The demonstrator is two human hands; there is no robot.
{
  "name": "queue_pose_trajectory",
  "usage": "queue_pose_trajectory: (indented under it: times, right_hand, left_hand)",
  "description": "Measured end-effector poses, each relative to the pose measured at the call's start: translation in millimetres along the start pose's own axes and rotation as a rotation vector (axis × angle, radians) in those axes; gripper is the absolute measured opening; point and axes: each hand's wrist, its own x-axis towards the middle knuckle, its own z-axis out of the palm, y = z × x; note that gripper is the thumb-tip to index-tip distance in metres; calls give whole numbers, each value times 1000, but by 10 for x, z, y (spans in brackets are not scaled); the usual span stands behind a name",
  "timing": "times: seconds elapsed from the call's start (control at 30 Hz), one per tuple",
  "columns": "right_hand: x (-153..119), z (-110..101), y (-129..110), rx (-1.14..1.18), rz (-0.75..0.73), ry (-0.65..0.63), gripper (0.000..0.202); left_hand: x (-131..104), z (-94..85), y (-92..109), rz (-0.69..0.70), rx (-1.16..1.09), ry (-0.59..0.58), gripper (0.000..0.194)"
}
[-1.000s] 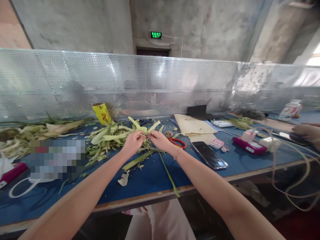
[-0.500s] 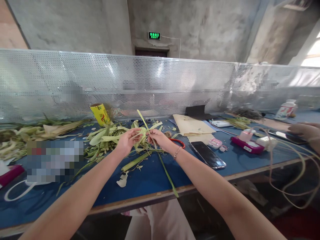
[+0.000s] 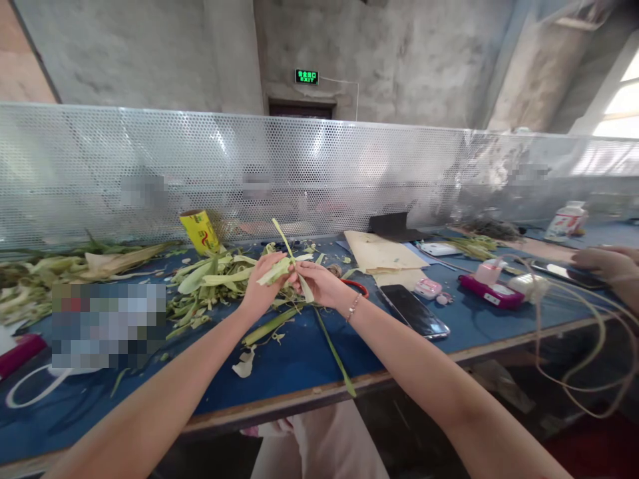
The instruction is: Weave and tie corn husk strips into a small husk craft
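Between my two hands, left (image 3: pixel 264 283) and right (image 3: pixel 315 282), pale green leaf strips (image 3: pixel 285 267) are pinched by nearly closed fingers; my left has now come closer beneath them.

Bare blue tabletop (image 3: pixel 309 362) lies open toward the near edge, interrupted by a long green stalk (image 3: pixel 335 351); a flat black glossy phone (image 3: pixel 415 311) blocks the way rightward.

I count three heaps of leafy strips (image 3: pixel 214 276) on one blue bench (image 3: pixel 309 359), plus two magenta boxes (image 3: pixel 492 293) and two phones (image 3: pixel 414 311). There's one yellow tube (image 3: pixel 201 233), one white bottle (image 3: pixel 566 221), one small pink case (image 3: pixel 428 287) and, up on the wall, one exit sign (image 3: pixel 306 77).
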Motion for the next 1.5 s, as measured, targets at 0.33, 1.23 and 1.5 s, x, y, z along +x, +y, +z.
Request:
queue_pose_trajectory:
  times: [0.33,1.23,1.5]
  right_hand:
    - [71,-18,103,-185,-45,-2,11]
    - [-24,-145,-5,-1475,-914,29,43]
    - [44,-118,62,-1521,-1021,-92,25]
  left_hand:
    - [-33,10,136,-137,-126,-5,18]
    - [34,-230,-124,-1057,-1029,-714,27]
    - [-10,14,19,-902,-787,-320,11]
